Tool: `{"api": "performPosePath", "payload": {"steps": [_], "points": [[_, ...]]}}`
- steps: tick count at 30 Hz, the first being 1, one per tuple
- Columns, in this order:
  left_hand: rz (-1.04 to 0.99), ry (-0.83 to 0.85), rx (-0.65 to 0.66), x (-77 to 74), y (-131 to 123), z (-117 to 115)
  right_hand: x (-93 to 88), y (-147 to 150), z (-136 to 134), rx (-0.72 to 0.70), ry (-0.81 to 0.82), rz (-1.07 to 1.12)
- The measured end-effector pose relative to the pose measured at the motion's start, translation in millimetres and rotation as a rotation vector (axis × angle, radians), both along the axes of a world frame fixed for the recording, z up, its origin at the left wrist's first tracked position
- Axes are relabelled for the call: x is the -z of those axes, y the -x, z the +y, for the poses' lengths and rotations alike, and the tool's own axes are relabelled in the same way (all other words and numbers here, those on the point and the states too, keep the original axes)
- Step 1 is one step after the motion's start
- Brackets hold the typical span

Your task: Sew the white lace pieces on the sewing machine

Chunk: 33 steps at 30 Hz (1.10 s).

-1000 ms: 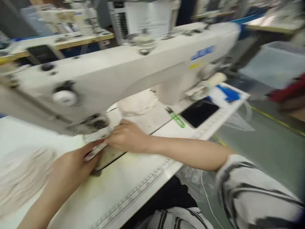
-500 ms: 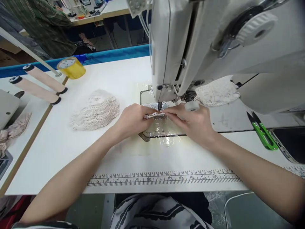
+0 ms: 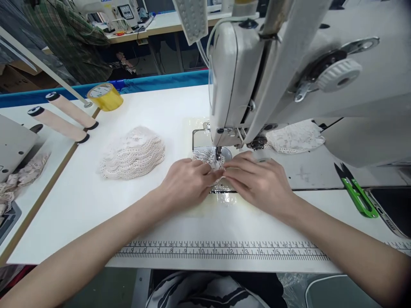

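A small piece of pale lace fabric (image 3: 205,156) lies at the presser foot (image 3: 218,153) of the white sewing machine (image 3: 226,81). My left hand (image 3: 189,182) is closed on its near edge, thumb and fingers pinched together. Close against it, my right hand (image 3: 258,177) pinches the same edge from the right, the fingertips of both hands nearly touching. The fingers cover much of the lace in front of the needle. Left of my hands sits a stack of lace pieces (image 3: 135,154). Another lace piece (image 3: 295,137) lies behind the right hand, under the machine arm.
Green thread snips (image 3: 358,194) and a dark phone (image 3: 390,207) lie at the right. Yellow tape (image 3: 105,97) and two thread cones (image 3: 64,124) are at the back left. A printed ruler (image 3: 221,251) runs along the front edge. Across the back, a person in a plaid sleeve (image 3: 77,34) is partly visible.
Both hands have come nearer to me, drawing the lace edge away from the needle, so more lace shows under the foot. The view has shifted slightly.
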<state>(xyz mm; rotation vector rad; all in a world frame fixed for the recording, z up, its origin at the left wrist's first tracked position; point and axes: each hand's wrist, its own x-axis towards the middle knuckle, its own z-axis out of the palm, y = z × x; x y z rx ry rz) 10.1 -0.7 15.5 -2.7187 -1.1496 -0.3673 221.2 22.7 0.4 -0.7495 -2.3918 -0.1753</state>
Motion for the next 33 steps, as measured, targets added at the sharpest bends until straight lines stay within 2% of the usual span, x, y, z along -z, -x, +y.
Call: {"api": "performPosePath", "payload": {"steps": [3, 5, 11, 21, 33], "points": [[0.012, -0.2, 0.008, 5.0, -4, -9, -1.6, 1, -3, 0.013, -0.065, -0.057], [-0.014, -0.244, -0.012, 7.8, -5, -12, -2.0, 1, -5, 0.017, -0.1, -0.074], [-0.01, -0.184, -0.018, 14.6, 0, -16, -1.1, 2, -5, 0.021, -0.117, -0.114], [0.0, -0.179, -0.024, 12.9, 1, -13, 0.3, 2, -4, 0.018, -0.125, -0.131], [-0.027, -0.184, -0.046, 14.8, 4, 2, 3.5, 6, 4, 0.1, -0.154, -0.132]]}}
